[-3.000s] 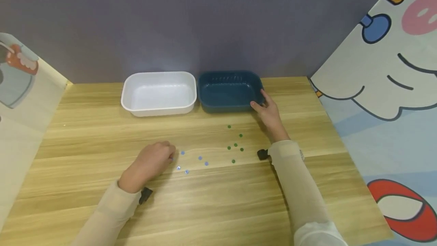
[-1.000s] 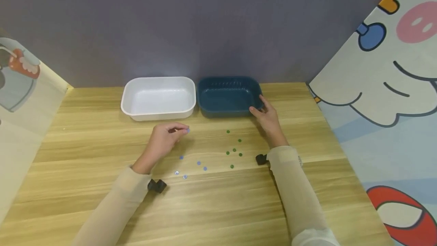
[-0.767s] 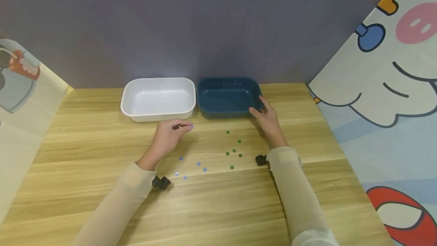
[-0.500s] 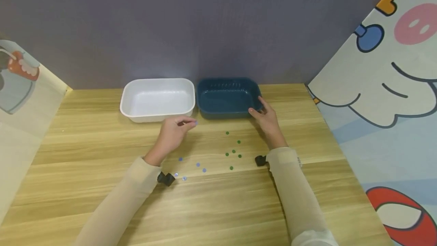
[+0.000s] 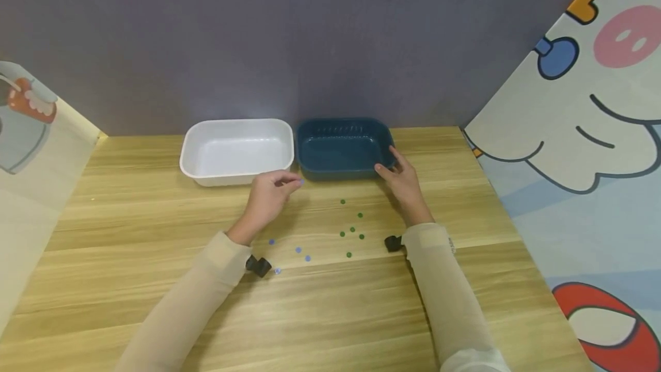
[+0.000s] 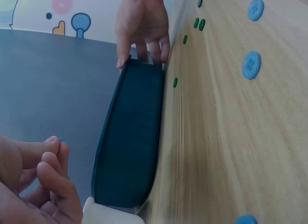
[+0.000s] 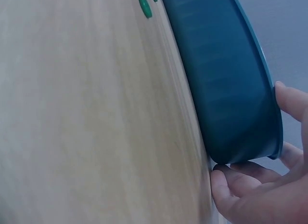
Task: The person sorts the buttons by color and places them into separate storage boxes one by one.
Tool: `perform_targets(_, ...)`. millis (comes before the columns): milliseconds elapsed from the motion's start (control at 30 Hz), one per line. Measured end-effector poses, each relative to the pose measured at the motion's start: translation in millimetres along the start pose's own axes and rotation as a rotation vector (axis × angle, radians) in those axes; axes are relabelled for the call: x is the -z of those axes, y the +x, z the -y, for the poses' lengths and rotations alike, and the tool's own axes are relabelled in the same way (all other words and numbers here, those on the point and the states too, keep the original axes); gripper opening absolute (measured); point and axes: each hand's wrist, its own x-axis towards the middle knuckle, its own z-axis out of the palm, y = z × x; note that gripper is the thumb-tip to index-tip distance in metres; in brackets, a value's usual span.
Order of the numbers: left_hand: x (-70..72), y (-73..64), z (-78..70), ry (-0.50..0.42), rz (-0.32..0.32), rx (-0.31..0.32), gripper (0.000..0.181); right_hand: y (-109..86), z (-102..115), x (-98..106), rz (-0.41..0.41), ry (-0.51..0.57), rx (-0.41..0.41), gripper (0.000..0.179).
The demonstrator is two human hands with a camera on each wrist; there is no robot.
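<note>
My left hand point(image 5: 267, 198) pinches a small blue button point(image 5: 302, 181) between thumb and forefinger, just in front of the gap between two plastic trays. In the left wrist view only a sliver of that button point(image 6: 60, 140) shows at the fingertips. My right hand point(image 5: 404, 187) holds the right end of the dark teal tray point(image 5: 343, 175); in the right wrist view its thumb lies at the rim and the other fingers curl by the tray's lower end point(image 7: 240, 137). Several blue buttons point(image 5: 298, 250) lie flat on the table, with several green buttons point(image 5: 353, 229) to their right.
A white tray point(image 5: 232, 181) stands left of the teal one, both near the grey back panel point(image 5: 330, 39). Wooden tabletop point(image 5: 330, 320) stretches out in front. Printed cartoon panels point(image 5: 583, 125) flank the right side. A small black wrist camera point(image 5: 260, 267) sits at my left cuff.
My left hand came up from the blue buttons with one pinched, moving forward and right toward the trays. My right hand keeps its place on the teal tray.
</note>
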Motion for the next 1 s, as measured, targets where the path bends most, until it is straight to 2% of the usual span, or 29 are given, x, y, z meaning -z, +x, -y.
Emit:
perform_targets(267,-4.1,9.4,-2.0,0.02,0.012,0.004,0.012,-0.6,1,0,-0.003,-0.001,-0.007,0.079)
perform_targets(767,-14.5,29.6,-5.4,0.057,-0.013,0.003,0.011,-0.3,0,2,0.0,0.0,-0.009,0.081)
perform_targets(1000,-16.4,35.4,-5.7,0.084,0.001,0.034,0.014,-0.5,1,0,-0.002,0.001,-0.007,0.079)
